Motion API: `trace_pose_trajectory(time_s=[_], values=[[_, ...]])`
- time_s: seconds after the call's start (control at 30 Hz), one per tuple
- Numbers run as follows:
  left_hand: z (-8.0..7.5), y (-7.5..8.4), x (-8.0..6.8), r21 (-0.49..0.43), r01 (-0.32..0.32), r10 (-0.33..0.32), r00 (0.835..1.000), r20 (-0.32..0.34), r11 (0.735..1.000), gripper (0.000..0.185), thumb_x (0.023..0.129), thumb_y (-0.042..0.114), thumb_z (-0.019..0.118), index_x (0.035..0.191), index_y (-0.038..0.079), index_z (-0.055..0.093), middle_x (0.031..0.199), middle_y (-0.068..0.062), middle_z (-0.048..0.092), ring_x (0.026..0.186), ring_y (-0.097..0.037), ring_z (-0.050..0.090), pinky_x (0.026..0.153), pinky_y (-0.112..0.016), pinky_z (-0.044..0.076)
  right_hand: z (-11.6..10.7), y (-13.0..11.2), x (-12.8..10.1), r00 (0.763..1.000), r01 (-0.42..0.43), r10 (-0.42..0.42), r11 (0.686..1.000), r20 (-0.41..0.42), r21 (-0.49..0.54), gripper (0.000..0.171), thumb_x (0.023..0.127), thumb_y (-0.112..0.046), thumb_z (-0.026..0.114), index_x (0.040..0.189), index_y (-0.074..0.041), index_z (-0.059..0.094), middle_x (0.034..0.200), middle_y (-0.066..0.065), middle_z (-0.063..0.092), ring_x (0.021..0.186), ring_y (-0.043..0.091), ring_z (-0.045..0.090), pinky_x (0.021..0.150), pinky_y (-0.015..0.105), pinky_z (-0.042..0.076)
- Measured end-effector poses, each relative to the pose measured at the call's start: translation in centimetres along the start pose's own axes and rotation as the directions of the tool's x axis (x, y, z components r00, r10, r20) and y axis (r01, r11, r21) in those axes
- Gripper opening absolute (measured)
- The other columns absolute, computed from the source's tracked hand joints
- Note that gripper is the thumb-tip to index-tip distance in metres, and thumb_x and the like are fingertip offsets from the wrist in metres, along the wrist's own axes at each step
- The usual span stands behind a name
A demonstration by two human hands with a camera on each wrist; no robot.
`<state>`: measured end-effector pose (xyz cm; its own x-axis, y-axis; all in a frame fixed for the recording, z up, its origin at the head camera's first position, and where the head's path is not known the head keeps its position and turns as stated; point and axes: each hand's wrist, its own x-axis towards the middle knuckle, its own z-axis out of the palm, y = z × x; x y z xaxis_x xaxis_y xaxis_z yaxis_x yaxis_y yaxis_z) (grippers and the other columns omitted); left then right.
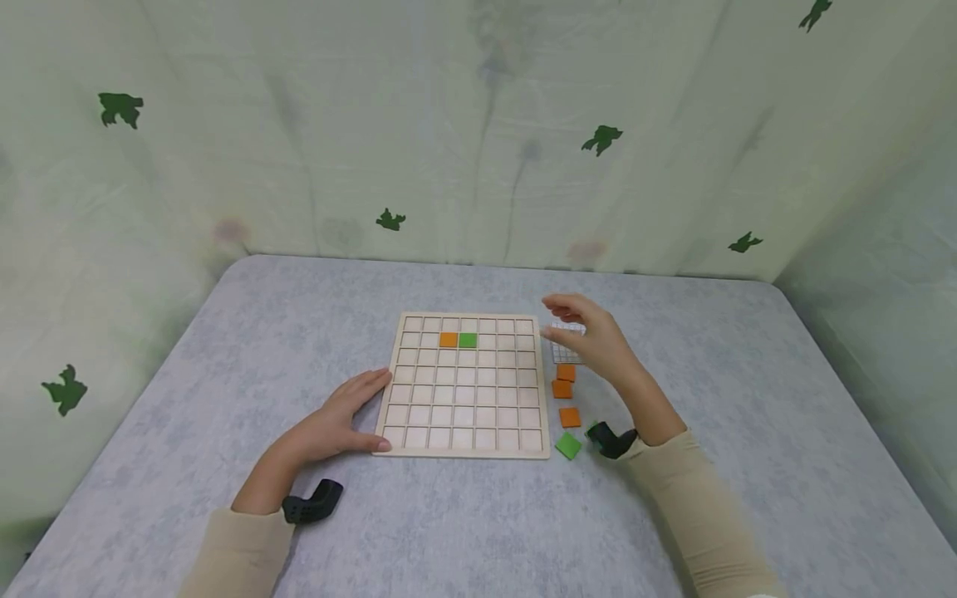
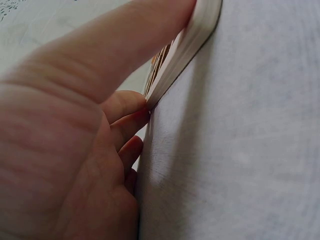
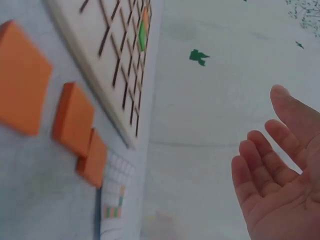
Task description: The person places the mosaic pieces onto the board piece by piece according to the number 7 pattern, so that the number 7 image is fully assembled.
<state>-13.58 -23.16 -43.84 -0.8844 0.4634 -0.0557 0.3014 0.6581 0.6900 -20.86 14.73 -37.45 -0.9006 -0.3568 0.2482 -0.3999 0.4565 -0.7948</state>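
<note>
A square wooden grid board (image 1: 463,453) lies on the table. Near its far side, an orange tile (image 1: 449,340) and a green tile (image 1: 468,340) sit side by side in neighbouring cells. My left hand (image 1: 336,425) rests at the board's left edge, fingers extended along the side and thumb (image 2: 125,40) at the near left corner. Raised beyond the right edge, my right hand (image 1: 594,336) holds nothing, its fingers loosely bent and apart from the thumb. Beneath it, partly covered, is a printed grid card (image 1: 566,355) with small orange and green squares.
Right of the board, loose orange tiles (image 1: 570,417) lie in a rough column below the card. Nearer are a green tile (image 1: 568,446) and another, mostly hidden by the right wrist camera (image 1: 613,440). A pale curtain (image 1: 463,166) hangs behind the table.
</note>
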Motion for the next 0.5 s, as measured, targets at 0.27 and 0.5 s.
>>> trace_pose_trajectory(time_s=[0.27, 0.5], values=[[0.0, 0.0, 0.0, 0.007, 0.004, -0.004, 1.0, 0.008, 1.0, 0.102, 0.067, 0.045, 0.075, 0.143, 0.004, 0.022, 0.145, -0.016, 0.018, 0.132, -0.038, 0.007, 0.099, -0.059, 0.011, -1.1, 3.5, -3.5, 0.993, -0.108, 0.11, 0.993, 0.053, -0.042, 0.048, 0.081, -0.019, 0.067, 0.125, -0.004, 0.051, 0.121, 0.01, 0.051, 0.106, 0.026, 0.048, 0.092, 0.04, 0.038], [0.1, 0.1, 0.1, 0.006, 0.011, -0.011, 1.0, 0.005, 1.0, 0.102, 0.066, 0.046, 0.075, 0.143, 0.004, 0.022, 0.146, -0.016, 0.018, 0.132, -0.037, 0.008, 0.099, -0.059, 0.011, -0.5, 5.7, -4.6, 0.974, -0.168, 0.179, 0.982, 0.141, -0.086, 0.043, 0.081, -0.013, 0.067, 0.121, -0.004, 0.055, 0.12, 0.012, 0.052, 0.109, 0.028, 0.048, 0.092, 0.044, 0.037]])
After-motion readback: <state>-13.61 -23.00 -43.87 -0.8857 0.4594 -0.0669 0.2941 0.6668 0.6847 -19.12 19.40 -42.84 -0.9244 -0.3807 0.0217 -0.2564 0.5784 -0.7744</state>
